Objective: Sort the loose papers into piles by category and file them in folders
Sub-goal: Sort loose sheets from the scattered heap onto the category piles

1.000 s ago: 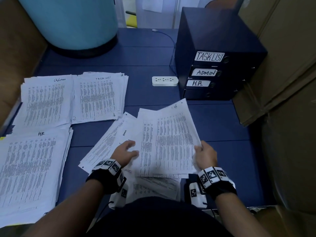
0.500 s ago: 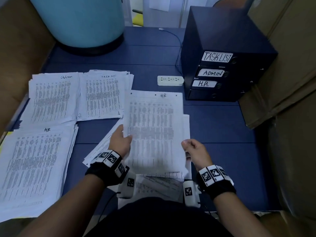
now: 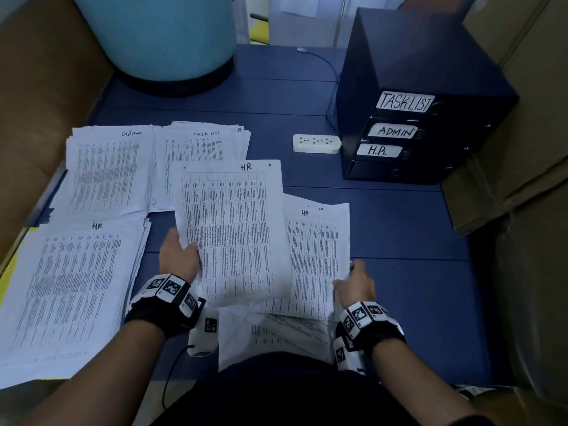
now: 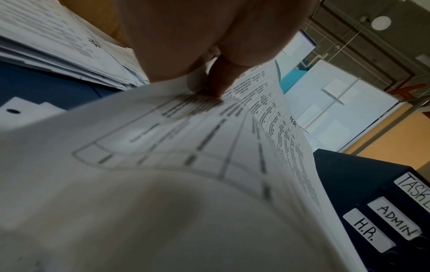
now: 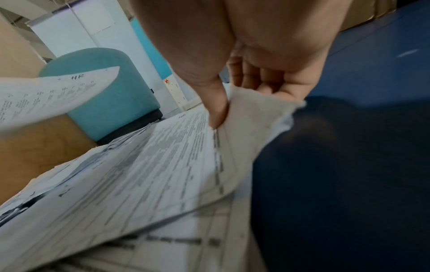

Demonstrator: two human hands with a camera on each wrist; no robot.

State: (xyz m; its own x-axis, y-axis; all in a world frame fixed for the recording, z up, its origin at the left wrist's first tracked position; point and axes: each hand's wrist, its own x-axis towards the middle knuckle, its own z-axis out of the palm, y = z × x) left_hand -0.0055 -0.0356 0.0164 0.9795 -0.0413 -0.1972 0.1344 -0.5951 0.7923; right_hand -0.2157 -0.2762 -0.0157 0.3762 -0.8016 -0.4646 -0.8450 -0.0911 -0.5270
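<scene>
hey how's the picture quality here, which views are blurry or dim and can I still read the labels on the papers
Head view: dim and bluish but sharp; HR reads on the sheet the left hand holds. Left wrist view: near part of that sheet is out of focus, the binder labels crisp. Right wrist view: the stack the right hand pinches is smeared, its print unreadable.

A white power strip (image 3: pixel 316 143) lies near a teal drum (image 3: pixel 159 35)

- White printed table sheet headed HR (image 3: pixel 233 229), lifted, tilted.
- Loose white sheets (image 3: pixel 316 259) beneath, top headed HR.
- Three sorted white paper piles: Admin (image 3: pixel 104 170), Task List (image 3: pixel 203 142), HR (image 3: pixel 67 287).
- Dark folders (image 3: pixel 408 133) labelled TASKLIST, ADMIN, H.R.
</scene>
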